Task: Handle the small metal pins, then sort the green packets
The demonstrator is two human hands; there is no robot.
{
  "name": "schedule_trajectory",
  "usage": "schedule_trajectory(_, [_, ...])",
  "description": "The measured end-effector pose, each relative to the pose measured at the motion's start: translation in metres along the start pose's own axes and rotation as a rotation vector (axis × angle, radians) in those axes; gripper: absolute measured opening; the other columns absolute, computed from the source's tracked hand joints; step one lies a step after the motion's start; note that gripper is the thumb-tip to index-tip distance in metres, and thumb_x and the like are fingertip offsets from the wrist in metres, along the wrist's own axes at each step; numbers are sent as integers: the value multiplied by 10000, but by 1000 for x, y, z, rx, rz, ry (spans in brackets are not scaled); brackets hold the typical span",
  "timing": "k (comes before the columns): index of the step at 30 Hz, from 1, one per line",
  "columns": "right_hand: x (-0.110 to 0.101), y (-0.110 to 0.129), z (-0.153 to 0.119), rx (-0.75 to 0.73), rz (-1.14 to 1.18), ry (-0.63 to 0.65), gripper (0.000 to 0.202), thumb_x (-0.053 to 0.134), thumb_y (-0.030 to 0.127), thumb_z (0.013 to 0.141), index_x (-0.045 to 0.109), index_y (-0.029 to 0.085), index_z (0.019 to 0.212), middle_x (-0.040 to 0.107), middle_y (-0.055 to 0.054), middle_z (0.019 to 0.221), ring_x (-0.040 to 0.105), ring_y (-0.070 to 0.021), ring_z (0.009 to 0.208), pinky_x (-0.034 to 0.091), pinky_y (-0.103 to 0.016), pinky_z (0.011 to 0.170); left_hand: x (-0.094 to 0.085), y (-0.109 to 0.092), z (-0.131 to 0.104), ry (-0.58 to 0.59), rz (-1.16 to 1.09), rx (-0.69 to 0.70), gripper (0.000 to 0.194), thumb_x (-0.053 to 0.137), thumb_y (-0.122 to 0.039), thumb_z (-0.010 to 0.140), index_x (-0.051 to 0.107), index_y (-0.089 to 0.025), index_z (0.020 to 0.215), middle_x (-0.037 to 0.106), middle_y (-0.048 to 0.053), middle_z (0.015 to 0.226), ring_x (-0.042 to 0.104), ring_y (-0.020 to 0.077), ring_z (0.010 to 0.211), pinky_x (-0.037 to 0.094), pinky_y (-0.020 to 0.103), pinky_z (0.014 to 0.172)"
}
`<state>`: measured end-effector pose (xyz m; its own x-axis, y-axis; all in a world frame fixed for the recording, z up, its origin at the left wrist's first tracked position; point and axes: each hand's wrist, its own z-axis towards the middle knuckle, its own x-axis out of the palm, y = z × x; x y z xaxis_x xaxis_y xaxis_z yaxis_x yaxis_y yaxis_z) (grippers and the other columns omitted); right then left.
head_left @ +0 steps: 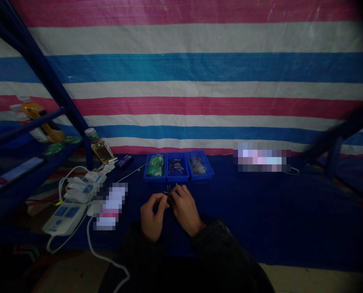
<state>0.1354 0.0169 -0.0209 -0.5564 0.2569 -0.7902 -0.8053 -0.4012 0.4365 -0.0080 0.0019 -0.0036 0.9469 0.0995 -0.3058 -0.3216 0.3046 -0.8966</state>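
Note:
My left hand [151, 216] is closed in a pinch, thumb against fingertips; what lies in the pinch is too small to make out. Close beside it, my right hand [185, 209] has its fingers curled down over a few thin, silvery pin-like metal pieces [168, 189] on the dark blue surface. Whether those fingers grip one is hidden. Just beyond the hands stand three joined blue trays: the left tray [155, 179] holds green plastic packets [155, 166], the middle tray [177, 178] more thin metal pieces [177, 167], and the right tray [210, 176] clear plastic bits [197, 165].
To the left lie a blurred-out phone [111, 206] and a white power strip [66, 215] with plugs and a trailing cable [100, 256]. A bottle [101, 149] stands behind them by a blue metal post [74, 122]. Another blurred lit object [262, 156] sits back right before the striped sheet [199, 89].

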Motion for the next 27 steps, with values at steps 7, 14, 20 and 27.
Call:
schedule_trajectory(7, [2, -3, -1, 17, 3, -12, 174, 580, 54, 925, 642, 217, 913, 625, -68, 986, 533, -255, 940, 480, -398, 822, 0, 1, 0, 12, -6, -4, 177, 578, -320, 988, 675, -174, 962, 698, 18, 776, 680, 166, 741, 526, 265, 735])
schedule_trajectory(14, [1, 0, 0, 11, -17, -13, 187, 575, 41, 924, 641, 213, 894, 638, -71, 985, 540, -258, 939, 463, -396, 815, 0, 2, 0, 10, -15, 1, 172, 584, -315, 984, 678, -173, 966, 702, 19, 781, 683, 164, 740, 531, 266, 735])
schedule_trajectory(20, [-4, -4, -3, 33, 107, -146, 142, 558, 112, 985, 637, 219, 936, 692, -49, 928, 568, -236, 881, 422, -378, 792, 1, 3, 0, 26, -11, 1, 159, 587, -304, 984, 686, -182, 957, 714, 18, 801, 693, 167, 754, 535, 270, 747])
schedule_trajectory(27, [-10, -11, -17, 0, 219, -248, 112, 598, 171, 990, 675, 220, 925, 737, -35, 867, 604, -219, 817, 411, -389, 774, 3, 1, 3, 37, 42, 71, 126, 639, -261, 945, 730, -201, 1008, 746, 59, 997, 704, 212, 934, 545, 296, 786])
